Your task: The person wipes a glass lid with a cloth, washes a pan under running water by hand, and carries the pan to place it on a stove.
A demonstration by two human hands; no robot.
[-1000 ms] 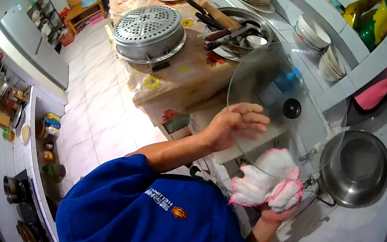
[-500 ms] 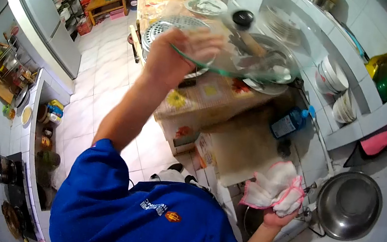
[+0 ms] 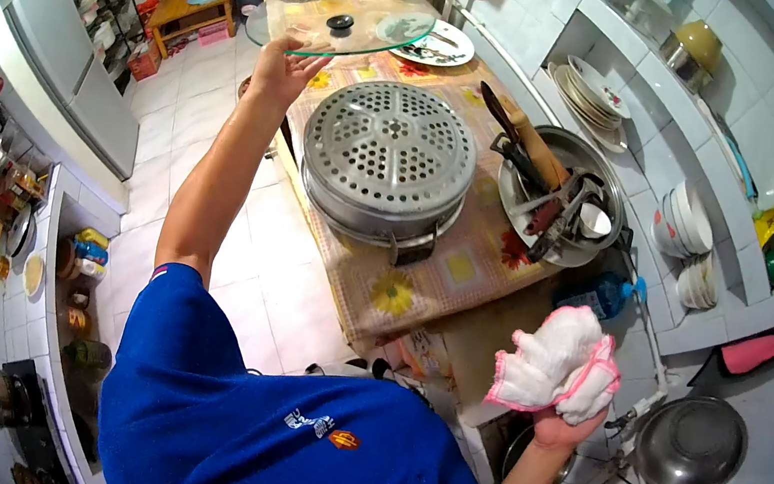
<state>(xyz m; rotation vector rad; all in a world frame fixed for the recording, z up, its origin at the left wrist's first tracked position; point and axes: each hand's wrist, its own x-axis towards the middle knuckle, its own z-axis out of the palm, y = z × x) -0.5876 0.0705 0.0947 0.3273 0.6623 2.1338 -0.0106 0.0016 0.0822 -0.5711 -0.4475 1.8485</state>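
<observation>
Past the perforated steamer pot [image 3: 389,151], a glass lid [image 3: 373,42] held out flat

Left hand [image 3: 282,76] has its fingers clamped on the lid's near rim; right hand [image 3: 569,429] clasps a pink-edged white cloth [image 3: 542,360], fingers mostly covered by it; blue bottle [image 3: 596,296] just beyond.
</observation>
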